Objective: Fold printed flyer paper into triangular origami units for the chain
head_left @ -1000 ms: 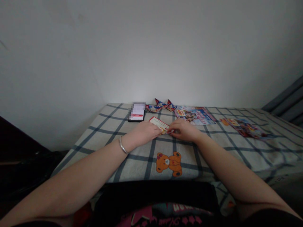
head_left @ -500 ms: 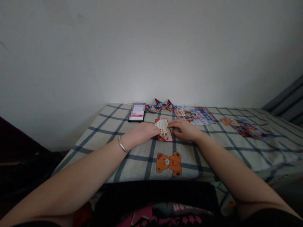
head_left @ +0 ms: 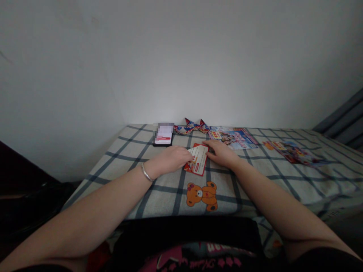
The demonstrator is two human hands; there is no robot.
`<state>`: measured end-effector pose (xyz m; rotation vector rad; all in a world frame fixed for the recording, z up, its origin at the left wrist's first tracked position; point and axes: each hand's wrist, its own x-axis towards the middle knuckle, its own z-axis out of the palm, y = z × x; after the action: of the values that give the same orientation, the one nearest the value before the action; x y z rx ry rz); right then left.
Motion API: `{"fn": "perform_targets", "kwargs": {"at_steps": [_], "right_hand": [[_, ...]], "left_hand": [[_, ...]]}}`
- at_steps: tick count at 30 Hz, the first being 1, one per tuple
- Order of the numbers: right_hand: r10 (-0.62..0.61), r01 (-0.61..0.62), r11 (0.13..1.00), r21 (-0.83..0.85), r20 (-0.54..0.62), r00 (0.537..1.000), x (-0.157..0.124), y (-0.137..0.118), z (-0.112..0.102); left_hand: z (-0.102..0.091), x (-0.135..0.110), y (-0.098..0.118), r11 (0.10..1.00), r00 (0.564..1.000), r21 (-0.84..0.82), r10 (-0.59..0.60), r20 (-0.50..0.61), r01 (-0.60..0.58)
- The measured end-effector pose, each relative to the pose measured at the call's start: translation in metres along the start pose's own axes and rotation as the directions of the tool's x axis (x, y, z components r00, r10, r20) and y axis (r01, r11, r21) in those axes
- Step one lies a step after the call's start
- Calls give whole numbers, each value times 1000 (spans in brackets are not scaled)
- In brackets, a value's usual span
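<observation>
Folded paper [head_left: 200, 156] turned clockwise, left hand [head_left: 178, 156] on it

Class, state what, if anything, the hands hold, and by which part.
A folded paper: left hand at its left side, right hand at its far right corner. Whether they grip or merely press cannot be told.

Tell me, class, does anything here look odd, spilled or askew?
Nothing looks spilled. Blocky pixels cover part of the phone and reach past its edge, unlike a real screen. The printed bear on the checked cloth lies sideways.
</observation>
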<state>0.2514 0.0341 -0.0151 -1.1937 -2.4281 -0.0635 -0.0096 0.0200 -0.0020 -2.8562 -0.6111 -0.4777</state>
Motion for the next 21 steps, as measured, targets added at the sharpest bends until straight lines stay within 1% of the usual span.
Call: {"fn": "perform_targets", "kwargs": {"at_steps": [3, 5, 8, 10, 12, 15, 19, 21], "right_hand": [[26, -26, 1000, -3, 12, 1000, 1, 1, -2], [23, -23, 1000, -16, 19, 1000, 1, 1, -5], [6, -5, 999, -39, 18, 1000, 1, 1, -9], [-8, 8, 999, -46, 13, 1000, 0, 3, -10], [-19, 20, 998, -54, 17, 1000, 0, 4, -11], [-10, 13, 998, -68, 54, 999, -1, 2, -14], [75, -65, 995, -73, 142, 987, -1, -4, -19], [126, -116, 991, -71, 155, 980, -1, -6, -21]], "left_hand": [[-3, 2, 4, 998, 998, 39, 45, 33, -46], [-5, 3, 6, 998, 999, 53, 41, 23, -43], [-6, 3, 7, 995, 999, 101, 21, 36, -25], [-6, 2, 5, 990, 999, 143, -4, 41, -2], [-5, 1, 3, 984, 999, 175, -37, 13, 34], [-8, -1, 4, 973, 995, 207, -101, -6, 100], [-13, -2, 14, 958, 981, 240, -180, 75, 157], [-14, -3, 18, 950, 973, 252, -212, 91, 183]]}}
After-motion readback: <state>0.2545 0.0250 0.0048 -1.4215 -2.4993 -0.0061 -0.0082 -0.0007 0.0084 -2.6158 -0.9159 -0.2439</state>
